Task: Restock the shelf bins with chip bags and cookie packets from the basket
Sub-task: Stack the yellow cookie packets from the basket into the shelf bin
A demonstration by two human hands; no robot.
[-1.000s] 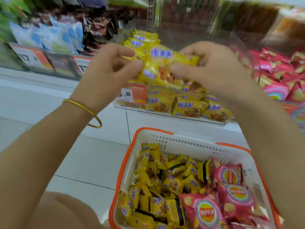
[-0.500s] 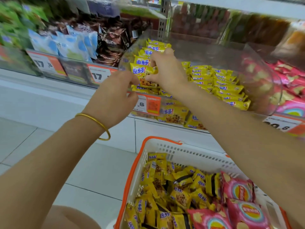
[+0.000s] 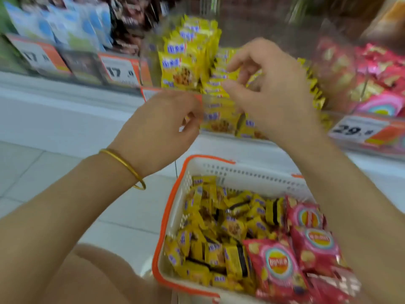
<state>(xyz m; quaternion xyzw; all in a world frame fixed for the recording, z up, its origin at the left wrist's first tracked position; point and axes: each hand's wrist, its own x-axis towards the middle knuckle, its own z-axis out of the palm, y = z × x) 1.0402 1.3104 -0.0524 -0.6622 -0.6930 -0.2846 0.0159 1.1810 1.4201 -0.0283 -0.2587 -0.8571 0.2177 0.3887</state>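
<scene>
- Basket sits low, right in front of the person, prob. so both hands are free for the shelf. It is the ref. point for everything below.
- In the basket, yellow cookie pkts fill the left & middle and red chip bags fill the right side. Plenty remain, so the restock looks far from done.
- L hand, w/ a gold bangle on the wrist, is above the basket's far-left corner, at the front lip of the cookie bin. Its fingers are loosely curled and no pkt is seen in it. It is likely there to steady or guide the row.
- R hand is above the basket's far rim, a bit farther back, reaching over the lip into the bin. Thumb & forefinger are a narrow gap apart, right against the stocked pkts. W/ the blur, it can't be told whether a pkt is pinched or only touched.
- Cookie bin, clear-walled, is beyond the basket & higher. Stocked pkts stand upright in rows, faces fwd, presumably for display. L hand is just in front of them, outside the wall.
- Beyond the basket to the right is a bin of pink chip packs w/ a 29 tag. That is the likely dest. for the basket's chip bags.
- Beyond the basket to the left are blue snack packs and orange price tags.
</scene>
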